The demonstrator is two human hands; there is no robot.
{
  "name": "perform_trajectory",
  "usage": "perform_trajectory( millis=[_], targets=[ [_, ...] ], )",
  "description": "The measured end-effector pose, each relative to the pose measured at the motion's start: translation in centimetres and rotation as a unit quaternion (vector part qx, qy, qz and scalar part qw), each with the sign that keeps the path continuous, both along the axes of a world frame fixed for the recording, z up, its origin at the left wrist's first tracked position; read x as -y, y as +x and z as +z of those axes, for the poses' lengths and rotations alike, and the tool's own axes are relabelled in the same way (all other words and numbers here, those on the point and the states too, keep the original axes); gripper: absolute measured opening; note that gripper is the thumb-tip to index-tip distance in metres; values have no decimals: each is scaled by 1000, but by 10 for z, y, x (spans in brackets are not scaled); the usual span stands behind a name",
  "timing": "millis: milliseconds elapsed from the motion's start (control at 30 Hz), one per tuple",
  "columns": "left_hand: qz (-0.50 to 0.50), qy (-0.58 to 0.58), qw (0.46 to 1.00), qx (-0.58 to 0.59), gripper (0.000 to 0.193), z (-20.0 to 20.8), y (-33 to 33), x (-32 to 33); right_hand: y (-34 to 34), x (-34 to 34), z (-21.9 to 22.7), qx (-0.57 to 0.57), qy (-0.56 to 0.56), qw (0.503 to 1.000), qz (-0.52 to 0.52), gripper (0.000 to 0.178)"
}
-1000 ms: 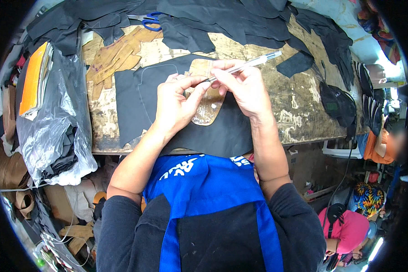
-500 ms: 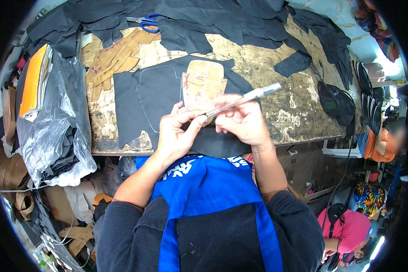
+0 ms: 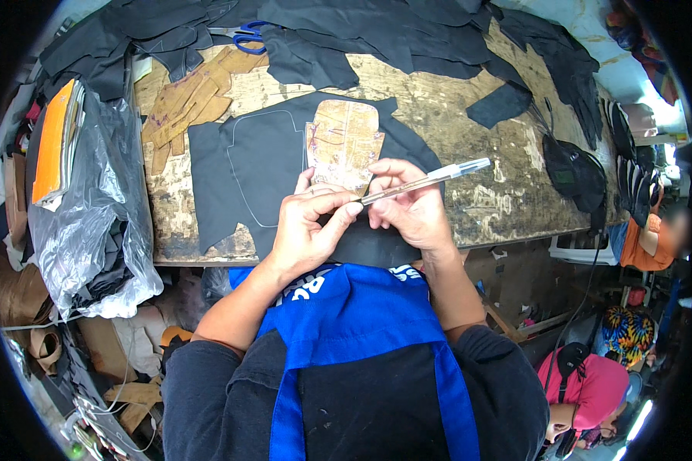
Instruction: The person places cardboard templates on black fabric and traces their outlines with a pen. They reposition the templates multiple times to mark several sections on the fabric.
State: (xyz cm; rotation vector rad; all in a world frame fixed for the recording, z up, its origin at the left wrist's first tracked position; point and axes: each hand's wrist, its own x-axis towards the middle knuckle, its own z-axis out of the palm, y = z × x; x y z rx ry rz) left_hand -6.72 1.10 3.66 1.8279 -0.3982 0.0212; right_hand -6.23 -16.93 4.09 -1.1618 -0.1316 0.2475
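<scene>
A clear-barrelled pen [image 3: 467, 167] lies slanted across both hands above the near part of the bench. My left hand [image 3: 309, 224] pinches one end of it between thumb and fingertips. My right hand [image 3: 414, 211] has its fingers curled round the barrel, with the pale end pointing out to the right. Just beyond the hands, a worn tan pattern piece [image 3: 347, 134] rests on a black leather-like sheet [image 3: 214, 180]. On that sheet, left of the pattern, runs a pale drawn outline [image 3: 234, 165] of a similar shape.
Blue-handled scissors [image 3: 250, 37] lie at the back among black sheets [image 3: 377, 34]. More tan patterns [image 3: 188, 100] sit at the far left. A plastic bag [image 3: 92, 230] with an orange-covered book [image 3: 56, 142] hangs over the left. A black cap-like item [image 3: 573, 173] is at right; people sit beyond.
The pen has shifted a little to the right and tilts less steeply, its pale end now lower. My right fingers have moved slightly along with it.
</scene>
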Motion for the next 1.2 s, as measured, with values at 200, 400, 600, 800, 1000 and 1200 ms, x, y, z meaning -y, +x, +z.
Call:
perform_trajectory(
  millis=[200, 400, 600, 800, 1000, 1200],
  targets=[
    [-14, 51, 997, 54, 15, -5, 3, 5, 0, -5, -4, 77, -56, 993, -68, 8],
    [-11, 171, 978, 118, 71, -13, 19, 19, 29, 6, -11, 34, -6, 974, -222, 20],
    [-30, 497, 867, 24, 75, -22, 20, -6, 85, 11, -52, -21, 5, 957, -290, 19],
    [127, 487, 864, 14, 72, -28, -6, -83, 87, 13, -65, 48, -16, 958, -283, 18],
    [178, 424, 887, 47, 57, -39, -13, -94, 107, -5, -61, 147, -188, 944, -229, 12],
    [199, 379, 902, 51, 52, -39, -13, -95, 107, -5, -66, 225, -299, 888, -266, 14]
  ],
)
